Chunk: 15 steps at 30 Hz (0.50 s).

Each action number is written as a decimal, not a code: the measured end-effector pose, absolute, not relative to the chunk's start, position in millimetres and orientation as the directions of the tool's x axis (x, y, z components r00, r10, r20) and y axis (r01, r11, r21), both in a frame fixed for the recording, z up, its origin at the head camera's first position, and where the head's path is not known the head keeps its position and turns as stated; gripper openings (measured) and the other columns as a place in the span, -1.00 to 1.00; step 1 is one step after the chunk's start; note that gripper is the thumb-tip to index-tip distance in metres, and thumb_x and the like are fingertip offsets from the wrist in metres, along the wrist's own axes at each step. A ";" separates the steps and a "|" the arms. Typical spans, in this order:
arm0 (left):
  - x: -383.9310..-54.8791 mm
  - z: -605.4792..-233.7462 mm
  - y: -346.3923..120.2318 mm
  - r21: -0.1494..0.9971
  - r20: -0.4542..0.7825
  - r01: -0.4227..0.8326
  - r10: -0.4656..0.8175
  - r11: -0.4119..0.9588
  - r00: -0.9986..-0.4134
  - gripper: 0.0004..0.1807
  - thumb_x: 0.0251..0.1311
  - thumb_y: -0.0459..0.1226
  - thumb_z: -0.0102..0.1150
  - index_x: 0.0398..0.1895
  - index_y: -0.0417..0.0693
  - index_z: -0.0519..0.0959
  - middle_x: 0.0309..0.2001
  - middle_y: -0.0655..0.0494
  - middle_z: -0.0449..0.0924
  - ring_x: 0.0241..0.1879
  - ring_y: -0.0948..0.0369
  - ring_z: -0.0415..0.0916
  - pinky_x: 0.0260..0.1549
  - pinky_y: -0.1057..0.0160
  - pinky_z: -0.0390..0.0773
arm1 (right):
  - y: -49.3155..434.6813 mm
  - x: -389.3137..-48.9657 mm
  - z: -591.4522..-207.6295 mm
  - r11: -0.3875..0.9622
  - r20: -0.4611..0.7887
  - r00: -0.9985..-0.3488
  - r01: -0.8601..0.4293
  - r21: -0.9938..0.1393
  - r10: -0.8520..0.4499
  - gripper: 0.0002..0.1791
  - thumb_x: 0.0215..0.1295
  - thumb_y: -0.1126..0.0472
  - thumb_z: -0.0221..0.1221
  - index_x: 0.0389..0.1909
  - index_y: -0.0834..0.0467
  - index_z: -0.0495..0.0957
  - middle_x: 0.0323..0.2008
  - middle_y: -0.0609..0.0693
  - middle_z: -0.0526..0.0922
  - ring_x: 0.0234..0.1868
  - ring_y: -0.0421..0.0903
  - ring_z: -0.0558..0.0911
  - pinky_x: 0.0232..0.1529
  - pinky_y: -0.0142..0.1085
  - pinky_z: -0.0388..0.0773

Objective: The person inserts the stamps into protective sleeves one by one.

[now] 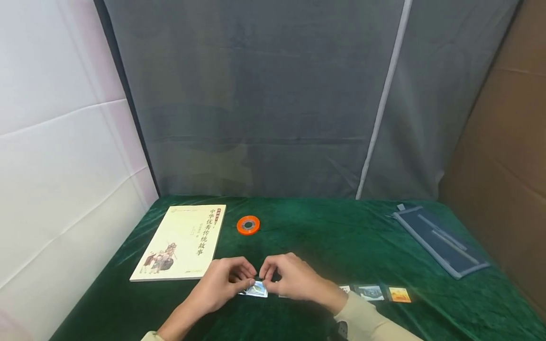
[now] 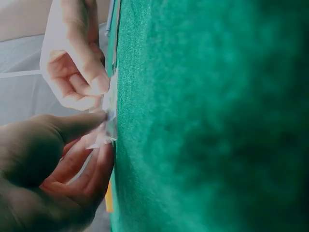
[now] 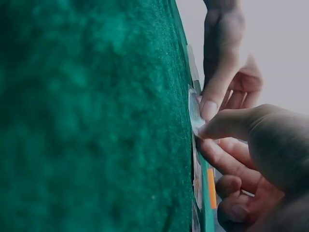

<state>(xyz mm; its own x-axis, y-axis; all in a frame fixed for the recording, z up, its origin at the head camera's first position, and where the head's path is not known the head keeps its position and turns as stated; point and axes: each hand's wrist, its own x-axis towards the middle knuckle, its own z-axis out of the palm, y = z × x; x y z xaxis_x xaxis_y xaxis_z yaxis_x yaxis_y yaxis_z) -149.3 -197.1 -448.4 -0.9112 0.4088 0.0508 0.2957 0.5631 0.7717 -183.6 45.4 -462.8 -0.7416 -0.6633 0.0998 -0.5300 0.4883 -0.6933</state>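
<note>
A small blue stamp-like picture in a clear plastic sleeve [image 1: 257, 289] lies low over the green cloth, between both hands. My left hand [image 1: 223, 283] pinches its left end between thumb and fingers. At the opposite end, my right hand [image 1: 294, 278] pinches the sleeve's upper right edge. The left wrist view shows the clear sleeve [image 2: 111, 128] standing out between the two thumbs, close to the cloth. In the right wrist view, both thumb tips press on the sleeve [image 3: 194, 110]. Part of another small picture peeks out under the right hand.
A row of small pictures continues rightward, with a grey-blue one [image 1: 371, 293] and an orange one [image 1: 400, 295]. Behind the hands lies an orange disc [image 1: 248, 225]. A cream book [image 1: 183, 241] lies left; a dark zip pouch [image 1: 439, 240] lies right.
</note>
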 end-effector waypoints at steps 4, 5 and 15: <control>-151.3 -445.2 -195.5 0.709 0.048 0.317 0.406 0.630 -0.913 -0.83 0.29 -0.32 0.53 -0.12 0.10 0.77 -0.22 0.27 0.77 -0.29 0.37 0.65 -0.24 0.40 0.69 | 41.9 -181.6 -462.6 0.564 0.110 -0.756 -0.569 -0.598 -0.646 -0.82 0.32 0.13 0.48 -0.15 -0.17 0.72 -0.30 -0.39 0.65 -0.19 -0.38 0.55 -0.18 -0.42 0.52; -151.2 -445.0 -195.3 0.694 0.051 0.323 0.404 0.643 -0.913 -0.81 0.26 -0.32 0.55 -0.12 0.10 0.77 -0.20 0.27 0.76 -0.28 0.36 0.63 -0.24 0.40 0.69 | 41.5 -181.0 -462.9 0.578 0.111 -0.758 -0.575 -0.579 -0.643 -0.81 0.32 0.11 0.49 -0.12 -0.18 0.72 -0.26 -0.37 0.63 -0.15 -0.36 0.54 -0.14 -0.41 0.53; -153.9 -441.8 -196.7 0.640 0.057 0.290 0.333 0.712 -0.941 -0.71 0.22 -0.21 0.60 -0.01 0.16 0.78 0.00 0.23 0.78 -0.03 0.19 0.67 -0.05 0.11 0.76 | 78.3 -183.0 -455.2 0.529 0.201 -0.783 -0.562 -0.636 -0.589 -0.74 0.46 -0.01 0.39 0.07 -0.05 0.72 -0.07 -0.17 0.72 -0.05 -0.16 0.62 0.00 -0.28 0.57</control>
